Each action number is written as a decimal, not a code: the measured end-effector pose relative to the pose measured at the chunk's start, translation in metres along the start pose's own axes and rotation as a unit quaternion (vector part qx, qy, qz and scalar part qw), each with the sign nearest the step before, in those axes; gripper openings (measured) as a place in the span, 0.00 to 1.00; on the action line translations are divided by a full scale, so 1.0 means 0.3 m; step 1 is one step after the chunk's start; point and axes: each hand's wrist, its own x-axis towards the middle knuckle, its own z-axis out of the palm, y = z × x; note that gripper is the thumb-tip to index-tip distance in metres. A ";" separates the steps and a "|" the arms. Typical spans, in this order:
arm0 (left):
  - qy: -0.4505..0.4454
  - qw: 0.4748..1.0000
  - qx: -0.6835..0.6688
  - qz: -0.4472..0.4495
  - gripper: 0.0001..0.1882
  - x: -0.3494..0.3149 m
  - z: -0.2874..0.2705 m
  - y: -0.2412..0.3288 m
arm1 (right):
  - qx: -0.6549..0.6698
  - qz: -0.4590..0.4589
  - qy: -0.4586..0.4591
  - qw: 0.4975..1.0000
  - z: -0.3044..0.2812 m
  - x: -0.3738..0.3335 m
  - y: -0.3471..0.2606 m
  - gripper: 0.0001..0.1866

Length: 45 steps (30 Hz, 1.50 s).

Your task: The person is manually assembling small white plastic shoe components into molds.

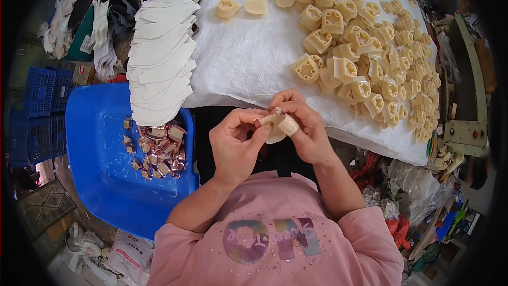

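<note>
Both hands meet just above the person's lap, at the near edge of the white sheet (248, 63). The left hand (235, 145) and right hand (304, 127) together pinch one small cream moulded piece (280, 125), fingertips pressed on it from both sides. Beyond, a heap of cream moulded parts (365, 53) covers the sheet. To the left, a blue tub (100, 164) holds small shiny pieces (157, 151), beside a stack of white cut shapes (161, 58).
</note>
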 end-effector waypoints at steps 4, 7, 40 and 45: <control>0.005 1.000 -0.002 -0.013 0.05 0.001 0.005 0.009 | -0.120 -0.031 0.044 0.991 0.026 0.013 -0.015 0.07; -0.004 1.000 0.001 -0.003 0.05 0.009 0.001 0.014 | 0.039 0.083 0.036 0.995 0.014 0.017 -0.028 0.08; -0.144 0.989 0.006 -0.043 0.27 -0.010 -0.002 0.020 | -0.238 -0.147 -0.009 0.960 -0.002 0.013 -0.049 0.20; -0.183 0.981 -0.045 -0.049 0.30 -0.016 0.024 0.018 | 0.096 0.116 -0.023 0.988 0.023 0.031 -0.091 0.12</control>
